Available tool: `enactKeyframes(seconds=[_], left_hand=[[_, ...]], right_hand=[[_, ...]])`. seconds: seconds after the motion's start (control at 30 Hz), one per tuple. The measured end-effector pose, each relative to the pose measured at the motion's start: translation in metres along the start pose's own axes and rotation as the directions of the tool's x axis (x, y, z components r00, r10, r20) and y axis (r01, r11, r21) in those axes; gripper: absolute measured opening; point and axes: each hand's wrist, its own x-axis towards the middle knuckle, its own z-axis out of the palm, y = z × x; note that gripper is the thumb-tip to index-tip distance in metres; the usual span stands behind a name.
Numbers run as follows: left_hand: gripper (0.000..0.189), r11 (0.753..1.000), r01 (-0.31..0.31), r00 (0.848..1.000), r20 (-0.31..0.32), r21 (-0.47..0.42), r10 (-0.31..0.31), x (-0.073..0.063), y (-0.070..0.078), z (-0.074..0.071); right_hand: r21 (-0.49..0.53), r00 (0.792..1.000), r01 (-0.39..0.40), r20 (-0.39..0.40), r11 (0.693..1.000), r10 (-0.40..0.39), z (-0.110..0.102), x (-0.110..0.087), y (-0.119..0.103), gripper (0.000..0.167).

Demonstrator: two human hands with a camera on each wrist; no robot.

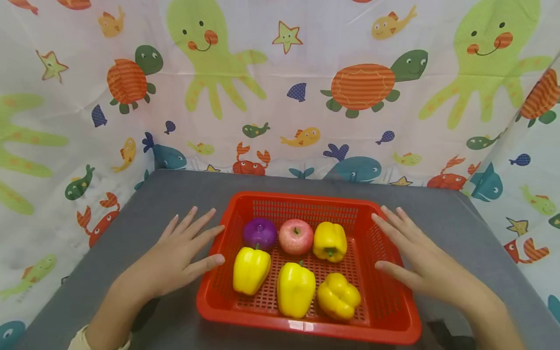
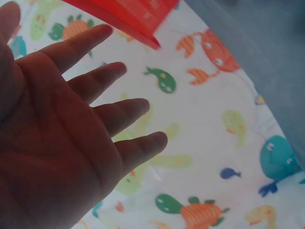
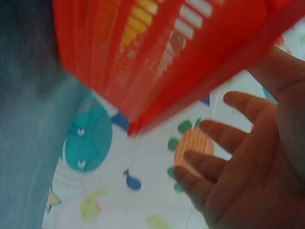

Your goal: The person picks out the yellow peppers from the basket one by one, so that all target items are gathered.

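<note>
A red plastic basket [image 1: 350,334] with slotted walls stands on the grey table. Inside it, a glossy round purple fruit or vegetable [image 1: 260,233], a pink-red apple [image 1: 296,237] and a yellow bell pepper [image 1: 330,241] form the back row. Three more yellow peppers lie in front: left [image 1: 251,271], middle [image 1: 296,290] and right [image 1: 339,296], the last tipped over. My left hand [image 1: 175,260] is spread beside the basket's left rim, and my right hand [image 1: 422,255] likewise at the right rim. Neither holds anything; whether fingertips touch the rim I cannot tell.
The grey tabletop [image 1: 192,187] extends behind and to both sides of the basket. A white curtain [image 1: 271,107] printed with sea animals surrounds the table at the back and sides.
</note>
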Motion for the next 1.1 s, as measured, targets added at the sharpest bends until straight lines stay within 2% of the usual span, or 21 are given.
enactKeyframes(seconds=[0.1, 0.23, 0.3, 0.43, 0.57, 0.73, 0.9, 1.0, 1.1], left_hand=[[0.073, 0.999, -0.032, 0.999, 0.01, 0.033, 0.032, -0.001, 0.011, 0.001], [0.066, 0.994, -0.099, 0.995, 0.017, 0.046, 0.098, -0.003, 0.024, 0.004], [0.064, 0.988, -0.152, 0.988, 0.024, 0.03, 0.151, -0.004, 0.029, 0.006], [0.055, 0.96, -0.278, 0.96, 0.034, -0.042, 0.28, -0.006, 0.039, 0.01], [0.045, 0.917, -0.384, 0.92, 0.034, -0.11, 0.39, -0.009, 0.048, 0.015], [0.04, 0.884, -0.429, 0.889, 0.088, -0.184, 0.45, -0.008, 0.055, 0.025], [0.039, 0.856, -0.466, 0.859, 0.116, -0.226, 0.499, -0.007, 0.058, 0.036], [0.038, 0.846, -0.483, 0.85, 0.114, -0.226, 0.515, -0.007, 0.062, 0.043], [0.038, 0.848, -0.489, 0.85, 0.109, -0.204, 0.516, -0.004, 0.066, 0.047]], right_hand=[[-0.005, 0.998, 0.067, 0.005, 0.998, -0.067, 0.006, 0.002, -0.009, 0.083], [0.015, 0.993, 0.093, 0.065, 0.996, -0.094, 0.016, 0.003, -0.02, 0.074], [0.03, 0.989, 0.096, 0.106, 0.995, -0.099, 0.021, 0.004, -0.024, 0.072], [0.044, 0.98, 0.106, 0.167, 0.993, -0.112, 0.031, 0.005, -0.031, 0.068], [-0.023, 0.973, 0.148, 0.181, 0.989, -0.142, 0.041, 0.006, -0.037, 0.066], [-0.09, 0.968, 0.161, 0.21, 0.983, -0.139, 0.049, 0.006, -0.042, 0.068], [-0.047, 0.952, 0.123, 0.287, 0.991, -0.105, 0.05, 0.005, -0.045, 0.073], [-0.017, 0.942, 0.141, 0.309, 0.99, -0.128, 0.05, 0.005, -0.045, 0.073], [-0.02, 0.942, 0.166, 0.298, 0.986, -0.153, 0.05, 0.004, -0.043, 0.07]])
